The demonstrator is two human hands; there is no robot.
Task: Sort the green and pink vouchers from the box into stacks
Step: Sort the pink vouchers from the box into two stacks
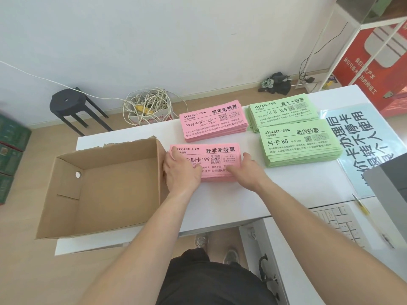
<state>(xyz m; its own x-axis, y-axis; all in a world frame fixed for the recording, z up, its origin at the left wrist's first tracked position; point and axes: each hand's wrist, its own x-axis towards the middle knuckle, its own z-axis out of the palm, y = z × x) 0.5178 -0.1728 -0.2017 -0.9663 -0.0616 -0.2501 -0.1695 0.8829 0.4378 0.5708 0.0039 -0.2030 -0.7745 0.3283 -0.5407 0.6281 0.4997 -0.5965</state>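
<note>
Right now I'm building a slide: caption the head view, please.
Left hand and right hand hold the near pink stack beside the box on the table.

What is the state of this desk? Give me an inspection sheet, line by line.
Surface: white table, bare in front of the stacks.
Job's things: cardboard box, no vouchers seen inside; near pink stack and far pink stack; to their right, near green stack and far green stack.
Clutter: laminated sign, keyboard and pen, at the right.
Hands: left hand and right hand rest on the ends of the near pink stack; grip unclear.
Cables: white cable bundle on the floor; white cord along the wall.
Surroundings: black stool, red poster, dark cloth heap.
</note>
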